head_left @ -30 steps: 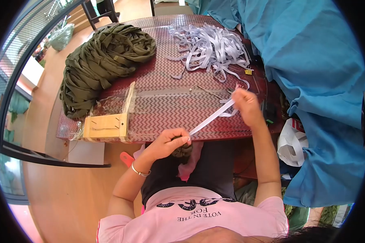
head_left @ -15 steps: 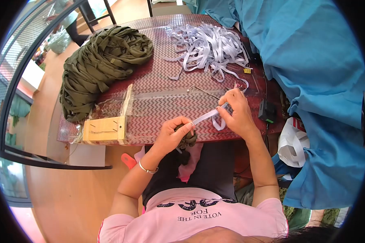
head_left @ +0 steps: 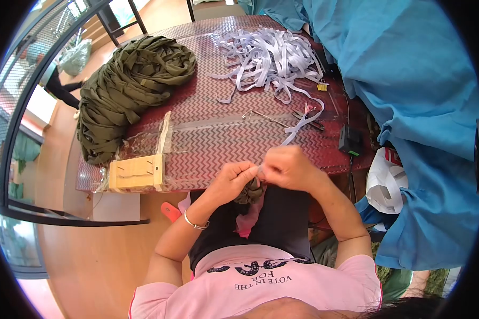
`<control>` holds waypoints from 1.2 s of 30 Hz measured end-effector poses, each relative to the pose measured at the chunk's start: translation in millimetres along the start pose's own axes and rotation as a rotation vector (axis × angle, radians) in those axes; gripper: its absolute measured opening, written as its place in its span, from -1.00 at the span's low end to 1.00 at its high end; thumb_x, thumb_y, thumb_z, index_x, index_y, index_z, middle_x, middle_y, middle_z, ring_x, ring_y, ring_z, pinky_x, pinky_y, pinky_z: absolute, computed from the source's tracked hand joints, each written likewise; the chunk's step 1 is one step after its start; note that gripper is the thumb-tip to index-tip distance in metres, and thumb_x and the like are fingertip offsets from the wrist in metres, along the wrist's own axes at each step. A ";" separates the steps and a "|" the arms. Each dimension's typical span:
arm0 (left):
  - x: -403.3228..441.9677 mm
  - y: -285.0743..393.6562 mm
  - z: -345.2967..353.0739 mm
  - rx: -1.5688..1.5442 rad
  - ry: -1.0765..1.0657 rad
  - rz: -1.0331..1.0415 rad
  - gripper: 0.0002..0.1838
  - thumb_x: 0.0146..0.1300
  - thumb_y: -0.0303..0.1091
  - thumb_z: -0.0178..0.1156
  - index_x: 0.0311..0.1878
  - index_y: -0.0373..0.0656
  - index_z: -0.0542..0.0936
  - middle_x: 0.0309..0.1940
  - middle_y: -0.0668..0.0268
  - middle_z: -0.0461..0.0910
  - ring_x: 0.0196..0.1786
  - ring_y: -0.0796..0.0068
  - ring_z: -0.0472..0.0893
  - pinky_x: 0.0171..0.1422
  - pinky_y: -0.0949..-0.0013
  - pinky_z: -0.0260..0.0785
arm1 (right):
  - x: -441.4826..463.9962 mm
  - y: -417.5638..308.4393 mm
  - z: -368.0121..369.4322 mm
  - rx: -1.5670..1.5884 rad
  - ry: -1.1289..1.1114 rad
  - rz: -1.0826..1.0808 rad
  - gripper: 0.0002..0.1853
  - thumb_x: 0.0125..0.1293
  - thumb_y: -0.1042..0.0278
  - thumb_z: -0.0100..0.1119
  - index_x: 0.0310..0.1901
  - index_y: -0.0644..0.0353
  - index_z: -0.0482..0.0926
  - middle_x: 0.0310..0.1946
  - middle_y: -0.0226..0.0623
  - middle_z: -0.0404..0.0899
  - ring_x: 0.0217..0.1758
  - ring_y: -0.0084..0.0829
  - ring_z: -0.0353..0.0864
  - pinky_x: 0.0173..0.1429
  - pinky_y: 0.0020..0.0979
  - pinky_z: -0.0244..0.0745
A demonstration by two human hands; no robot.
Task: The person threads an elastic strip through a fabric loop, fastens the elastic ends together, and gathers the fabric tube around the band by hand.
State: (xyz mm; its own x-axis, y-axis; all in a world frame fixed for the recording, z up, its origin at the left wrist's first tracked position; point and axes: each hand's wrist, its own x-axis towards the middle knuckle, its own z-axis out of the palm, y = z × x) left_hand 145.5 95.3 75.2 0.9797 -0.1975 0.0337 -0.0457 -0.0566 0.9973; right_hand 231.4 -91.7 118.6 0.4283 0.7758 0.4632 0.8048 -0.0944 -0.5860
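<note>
While the left hand (head_left: 233,182) pinches a white strip (head_left: 260,169) between thumb and forefinger just over the near edge of the table (head_left: 197,151), the right hand (head_left: 287,167), fingers curled closed, meets it there, though how it grips the strip is hidden. A gathered bunch of olive fabric (head_left: 248,195) hangs under the left hand, just off the table's near edge. A heap of olive cloth (head_left: 138,80) lies along the table's left side, a tangle of white strips (head_left: 277,58) on its far right part, and a wooden block (head_left: 135,173) with nails at its near left corner. Right of the table sits a white bag (head_left: 384,186) whose contents cannot be made out; beyond the table's far left stands a see-through plastic bag (head_left: 75,61), its filling too indistinct to tell.
</note>
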 end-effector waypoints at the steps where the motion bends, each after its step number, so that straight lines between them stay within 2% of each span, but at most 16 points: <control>1: -3.2 10.7 0.3 -0.010 -0.019 -0.040 -0.76 0.39 -0.32 0.03 -0.30 -0.26 0.60 -0.50 0.46 0.54 -0.39 0.73 0.44 -0.29 0.58 0.31 | 1.5 0.4 -10.6 -0.068 0.104 0.018 -0.83 0.06 0.45 0.16 -0.58 0.25 0.39 -0.63 -0.16 0.40 -0.56 -0.12 0.43 -0.46 -0.22 0.30; 3: -8.8 17.0 -0.6 -0.009 -0.020 -0.072 -0.75 0.38 -0.32 0.04 -0.31 -0.25 0.61 -0.49 0.45 0.55 -0.38 0.73 0.46 -0.27 0.58 0.32 | 3.9 -5.7 -32.6 -0.172 0.222 0.067 -0.83 0.04 0.50 0.16 -0.60 0.25 0.38 -0.64 -0.16 0.39 -0.57 -0.12 0.42 -0.47 -0.21 0.28; 5: -6.6 18.7 -0.3 0.096 0.027 0.007 -0.76 0.36 -0.31 0.05 -0.34 -0.21 0.63 -0.51 0.44 0.56 -0.38 0.71 0.47 -0.29 0.55 0.33 | 5.3 -9.1 -16.8 -0.117 0.069 0.038 -0.83 0.05 0.51 0.16 -0.59 0.26 0.37 -0.61 -0.15 0.39 -0.55 -0.10 0.41 -0.44 -0.21 0.29; 7: -2.7 12.5 0.8 0.035 0.015 0.052 -0.79 0.36 -0.32 0.05 -0.32 -0.21 0.59 -0.50 0.44 0.55 -0.40 0.70 0.46 -0.31 0.54 0.33 | 14.2 -9.5 -2.3 -0.037 0.114 -0.054 -0.88 0.13 0.49 0.12 -0.51 0.29 0.44 -0.56 -0.20 0.46 -0.51 -0.18 0.47 -0.38 -0.28 0.33; 8: -4.2 17.6 1.1 -0.003 0.012 0.063 -0.82 0.34 -0.37 0.03 -0.32 -0.24 0.55 -0.54 0.37 0.54 -0.44 0.62 0.49 -0.32 0.48 0.37 | 19.4 -11.3 2.0 0.101 0.156 0.030 -0.89 0.17 0.48 0.10 -0.47 0.29 0.47 -0.54 -0.24 0.48 -0.49 -0.26 0.48 -0.36 -0.32 0.34; 10: -5.5 10.2 1.7 -0.079 0.005 0.083 -0.81 0.36 -0.36 0.01 -0.30 -0.25 0.54 -0.53 0.40 0.51 -0.42 0.65 0.48 -0.31 0.50 0.35 | 19.8 -14.2 3.3 0.348 0.218 0.260 -0.89 0.25 0.46 0.06 -0.39 0.29 0.52 -0.50 -0.32 0.52 -0.46 -0.42 0.49 -0.32 -0.40 0.35; 13: -6.9 10.2 -0.7 -0.147 -0.016 0.095 -0.79 0.39 -0.34 0.00 -0.27 -0.27 0.53 -0.50 0.41 0.50 -0.39 0.67 0.47 -0.27 0.53 0.33 | 16.4 -4.2 1.2 0.601 -0.196 0.441 -0.85 0.31 0.43 0.03 -0.31 0.30 0.56 -0.48 -0.42 0.51 -0.40 -0.64 0.43 -0.31 -0.52 0.32; 16: -6.8 14.8 -5.7 -0.155 0.006 0.110 -0.79 0.39 -0.34 0.00 -0.25 -0.29 0.52 -0.50 0.42 0.49 -0.38 0.69 0.46 -0.25 0.54 0.32 | 11.5 3.9 1.5 0.659 -0.296 0.569 -0.87 0.29 0.43 0.07 -0.35 0.30 0.53 -0.53 -0.47 0.45 -0.42 -0.70 0.35 -0.34 -0.57 0.25; 17: -3.7 3.8 -4.6 -0.171 0.048 0.126 -0.79 0.38 -0.33 0.02 -0.26 -0.28 0.54 -0.51 0.43 0.50 -0.41 0.71 0.44 -0.29 0.55 0.31 | 7.5 10.5 1.1 0.569 -0.230 0.507 -0.88 0.22 0.45 0.10 -0.41 0.31 0.52 -0.56 -0.53 0.45 -0.50 -0.72 0.33 -0.41 -0.61 0.19; 21: 1.6 2.4 -0.1 -0.113 0.286 0.180 -0.76 0.36 -0.28 0.08 -0.30 -0.26 0.58 -0.55 0.46 0.49 -0.44 0.74 0.42 -0.35 0.56 0.28 | 11.0 2.4 -3.4 0.449 -0.208 0.401 -0.84 0.21 0.46 0.14 -0.49 0.28 0.47 -0.60 -0.55 0.39 -0.49 -0.74 0.28 -0.41 -0.61 0.16; 24: 1.9 3.9 -5.9 0.019 0.199 0.104 -0.74 0.31 -0.24 0.14 -0.34 -0.26 0.59 -0.58 0.46 0.49 -0.46 0.74 0.42 -0.37 0.55 0.28 | 21.0 -14.0 -7.3 0.491 -0.140 0.485 -0.85 0.21 0.47 0.14 -0.49 0.28 0.48 -0.61 -0.53 0.40 -0.51 -0.74 0.30 -0.43 -0.62 0.18; 28: 2.2 4.5 -9.2 -0.008 0.164 0.203 -0.76 0.25 -0.25 0.20 -0.36 -0.26 0.61 -0.58 0.45 0.51 -0.47 0.72 0.42 -0.39 0.52 0.30 | 19.0 5.4 -1.0 0.509 -0.108 0.377 -0.86 0.21 0.45 0.16 -0.47 0.28 0.51 -0.64 -0.50 0.44 -0.57 -0.72 0.34 -0.49 -0.58 0.24; 31: -3.7 9.1 -16.7 0.005 0.147 0.114 -0.79 0.24 -0.28 0.21 -0.36 -0.25 0.61 -0.55 0.44 0.54 -0.44 0.72 0.45 -0.35 0.54 0.33 | 24.4 0.7 -7.9 0.267 -0.194 0.293 -0.85 0.19 0.43 0.18 -0.47 0.30 0.52 -0.64 -0.47 0.46 -0.58 -0.69 0.37 -0.49 -0.56 0.27; 33: -1.6 -0.7 -19.8 -0.062 0.149 0.094 -0.82 0.22 -0.31 0.23 -0.36 -0.25 0.62 -0.53 0.43 0.57 -0.40 0.72 0.48 -0.32 0.55 0.35 | 27.2 -4.4 -14.2 0.339 -0.218 0.418 -0.84 0.17 0.40 0.20 -0.48 0.30 0.53 -0.64 -0.44 0.48 -0.56 -0.67 0.40 -0.47 -0.53 0.29; 36: -0.6 1.1 -25.8 -0.092 0.179 0.049 -0.84 0.21 -0.34 0.22 -0.38 -0.25 0.61 -0.53 0.45 0.56 -0.40 0.73 0.48 -0.31 0.56 0.34 | 18.4 16.0 -30.3 0.235 -0.187 0.479 -0.82 0.17 0.37 0.19 -0.50 0.30 0.54 -0.65 -0.43 0.48 -0.56 -0.67 0.40 -0.48 -0.52 0.29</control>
State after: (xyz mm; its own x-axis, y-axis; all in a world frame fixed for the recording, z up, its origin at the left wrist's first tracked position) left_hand 149.9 120.7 77.9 0.9961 -0.0206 0.0855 -0.0846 0.0397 0.9956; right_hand 264.6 -97.8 137.9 0.6257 0.7800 -0.0037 0.4166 -0.3382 -0.8439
